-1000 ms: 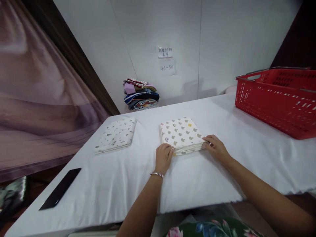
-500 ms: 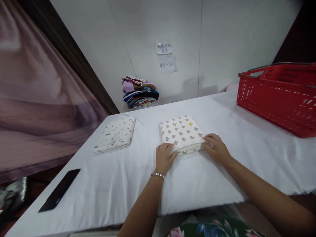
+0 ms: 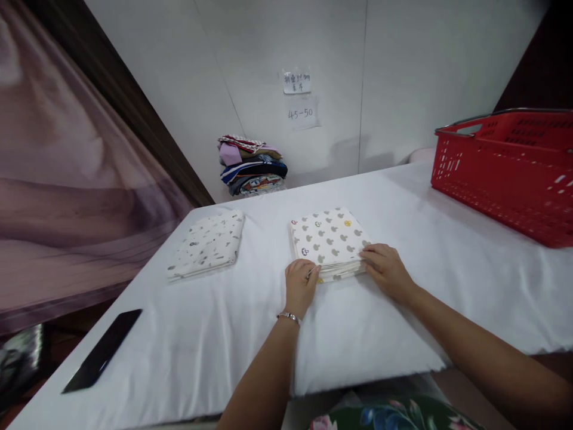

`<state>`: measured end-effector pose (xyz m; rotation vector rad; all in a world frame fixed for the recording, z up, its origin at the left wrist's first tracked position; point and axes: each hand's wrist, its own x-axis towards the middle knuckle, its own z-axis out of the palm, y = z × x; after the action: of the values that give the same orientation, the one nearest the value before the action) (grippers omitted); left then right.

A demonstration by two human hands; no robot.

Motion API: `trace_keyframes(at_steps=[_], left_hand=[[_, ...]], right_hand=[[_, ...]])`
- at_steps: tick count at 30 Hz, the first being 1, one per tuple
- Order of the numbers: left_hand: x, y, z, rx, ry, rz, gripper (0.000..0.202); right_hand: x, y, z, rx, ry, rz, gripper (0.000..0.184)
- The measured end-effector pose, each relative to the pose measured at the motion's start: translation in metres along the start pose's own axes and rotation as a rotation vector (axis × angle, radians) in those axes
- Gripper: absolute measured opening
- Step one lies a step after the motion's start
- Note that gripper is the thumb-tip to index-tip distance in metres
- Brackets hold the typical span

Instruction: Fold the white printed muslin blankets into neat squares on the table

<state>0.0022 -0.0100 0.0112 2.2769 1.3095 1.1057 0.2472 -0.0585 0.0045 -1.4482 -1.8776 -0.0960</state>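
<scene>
A folded white cloth [image 3: 331, 237] with grey, yellow, red and purple mouse-head shapes lies on the white-covered table in front of me. Its layered near edge faces me. At the near left corner, my left hand [image 3: 301, 285], with a silver bracelet on the wrist, pinches the cloth between thumb and fingers. My right hand [image 3: 385, 270] grips the near right corner, fingers on top and thumb at the edge. A second folded white cloth [image 3: 208, 243], with small dark prints, lies apart to the left.
A red plastic basket [image 3: 501, 179] stands at the right. Folded fabrics [image 3: 253, 167] are piled by the wall at the back. A flat black object [image 3: 102, 351] lies near the left edge of the white tablecloth [image 3: 358, 334]. Pink drapery [image 3: 80, 179] hangs at the left.
My right hand has shifted slightly left along the cloth's near edge. My left hand has closed more on its corner. The camera view has moved a little.
</scene>
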Motion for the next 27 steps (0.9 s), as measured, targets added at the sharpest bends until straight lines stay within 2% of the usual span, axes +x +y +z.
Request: trace_keyframes(at_steps=[5, 9, 19, 23, 27], left_hand=[[0.001, 0.002, 0.000, -0.074, 0.024, -0.032, 0.022], [0.001, 0.002, -0.001, -0.085, 0.020, -0.031, 0.022], [0.001, 0.000, 0.000, -0.095, 0.031, -0.023, 0.022], [0.000, -0.001, 0.000, -0.106, 0.029, -0.027, 0.023], [-0.002, -0.003, 0.002, -0.064, 0.003, -0.014, 0.022]], right_hand=[[0.001, 0.001, -0.001, 0.005, -0.039, 0.006, 0.021], [0.003, -0.001, -0.004, -0.023, -0.023, -0.027, 0.022], [0.030, -0.038, 0.017, -0.173, -0.191, -0.186, 0.023], [0.032, -0.021, 0.008, -0.281, -0.216, -0.187, 0.027], [0.016, 0.012, -0.013, -0.383, -0.164, -0.054, 0.031]])
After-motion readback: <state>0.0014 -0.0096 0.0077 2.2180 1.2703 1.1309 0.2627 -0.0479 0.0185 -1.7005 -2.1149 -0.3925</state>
